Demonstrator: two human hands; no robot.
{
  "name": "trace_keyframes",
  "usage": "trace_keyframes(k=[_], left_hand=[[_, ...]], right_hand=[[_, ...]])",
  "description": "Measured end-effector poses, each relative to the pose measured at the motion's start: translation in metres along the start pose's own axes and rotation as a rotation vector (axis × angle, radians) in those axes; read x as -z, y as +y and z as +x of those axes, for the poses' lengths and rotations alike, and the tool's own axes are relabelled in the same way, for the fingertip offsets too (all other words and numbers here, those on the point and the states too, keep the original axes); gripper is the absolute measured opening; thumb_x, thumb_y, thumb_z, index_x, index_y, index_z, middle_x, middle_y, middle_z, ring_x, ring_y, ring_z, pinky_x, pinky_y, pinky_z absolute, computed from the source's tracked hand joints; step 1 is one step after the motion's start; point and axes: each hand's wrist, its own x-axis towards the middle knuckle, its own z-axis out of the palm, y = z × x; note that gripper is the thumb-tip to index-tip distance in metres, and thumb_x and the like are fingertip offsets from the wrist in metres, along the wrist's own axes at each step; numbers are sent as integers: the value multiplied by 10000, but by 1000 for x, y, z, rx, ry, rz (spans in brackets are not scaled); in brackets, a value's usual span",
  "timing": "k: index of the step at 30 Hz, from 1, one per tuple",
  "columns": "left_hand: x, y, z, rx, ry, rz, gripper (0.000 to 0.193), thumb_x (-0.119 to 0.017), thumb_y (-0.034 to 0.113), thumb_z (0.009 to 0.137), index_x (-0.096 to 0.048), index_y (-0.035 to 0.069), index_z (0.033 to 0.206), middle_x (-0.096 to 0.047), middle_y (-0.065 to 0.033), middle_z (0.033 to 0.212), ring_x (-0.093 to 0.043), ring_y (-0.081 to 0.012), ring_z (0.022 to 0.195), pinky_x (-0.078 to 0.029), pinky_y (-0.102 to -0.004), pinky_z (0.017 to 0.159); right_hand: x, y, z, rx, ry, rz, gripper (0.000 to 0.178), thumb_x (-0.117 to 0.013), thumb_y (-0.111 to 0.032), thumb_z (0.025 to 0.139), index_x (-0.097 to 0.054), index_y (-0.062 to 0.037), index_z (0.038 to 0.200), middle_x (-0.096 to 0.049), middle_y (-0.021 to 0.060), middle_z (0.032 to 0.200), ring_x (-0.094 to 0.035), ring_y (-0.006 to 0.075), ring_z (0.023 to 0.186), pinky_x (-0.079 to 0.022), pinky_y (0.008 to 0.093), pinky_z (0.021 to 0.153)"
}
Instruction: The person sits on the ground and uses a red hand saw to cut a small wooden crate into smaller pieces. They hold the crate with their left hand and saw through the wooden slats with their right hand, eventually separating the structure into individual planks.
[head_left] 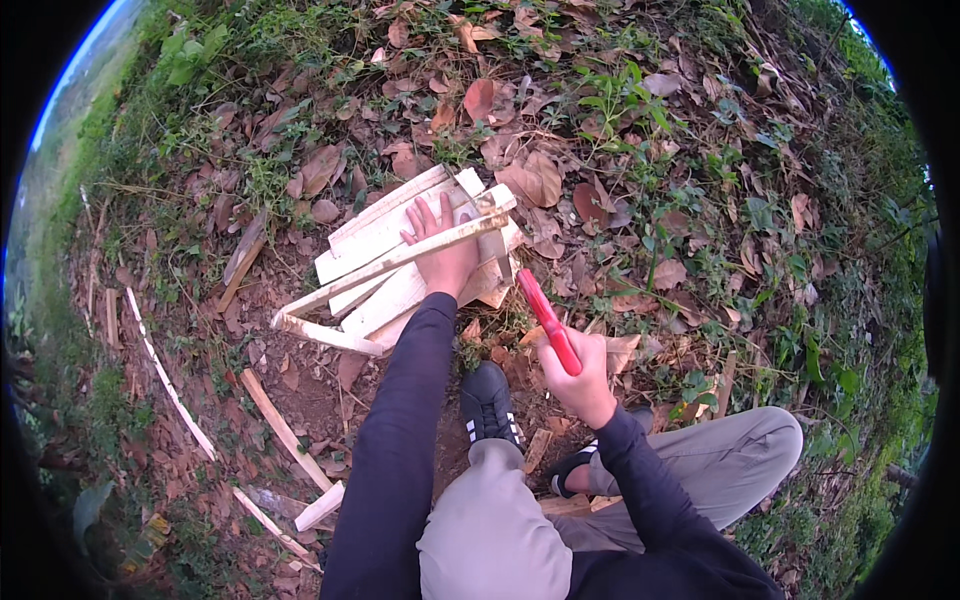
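Note:
A pale wooden slatted piece, built of several boards with thin strips joined into a frame, lies tilted on the ground in front of me. My left hand presses on its boards, palm down and fingers spread. One long strip crosses over the back of that hand. Closed around a red handle, my right hand holds what looks like a hammer. Its grey metal head is against or just over the frame's right end; whether it touches cannot be made out.
Loose wood strips and a short offcut lie to the left, with an older plank farther up. My shoes stand close below the slatted piece. Dry leaves and low green plants cover the surrounding slope.

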Motion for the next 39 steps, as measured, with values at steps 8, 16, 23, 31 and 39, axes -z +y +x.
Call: trace_keyframes(k=[8,16,23,31,39], left_hand=[[-6,-4,-14,-52,87,2,649,-472,485,983,-375,198,1557,-256,-253,1612,-218,-446,1497,-191,-638,1173],[-4,6,-10,-29,-34,36,637,-473,366,998,-319,147,1576,-225,-314,1597,-210,-488,1485,-187,-628,1182],[-18,-13,7,-17,-61,61,771,-561,396,933,-247,179,1603,-151,-273,1632,-134,-483,1507,-161,-649,1179],[6,28,3,-39,-254,166,711,-504,344,960,-290,31,1562,-175,-246,1636,-152,-484,1498,-179,-517,1219],[-37,-32,1,-91,90,167,599,-520,330,975,-406,59,1497,-366,-208,1539,-275,-408,1461,-243,-559,1175]], right_hand=[[21,-6,-48,-50,-34,42,68,-631,-46,783,-623,-6,728,-552,129,544,-602,243,454,-456,333,480],[50,-8,-88,-63,-13,84,69,-609,-51,756,-622,-14,699,-553,93,535,-605,228,458,-480,333,511],[28,2,-19,-34,9,49,183,-638,-89,775,-534,-12,645,-481,154,517,-534,305,434,-416,387,480],[46,5,-4,-117,-49,120,260,-625,-146,805,-493,-12,625,-503,167,526,-532,352,475,-428,434,515],[79,8,-47,-108,-136,197,216,-617,-108,766,-497,-50,596,-466,107,487,-532,317,440,-441,399,505]])
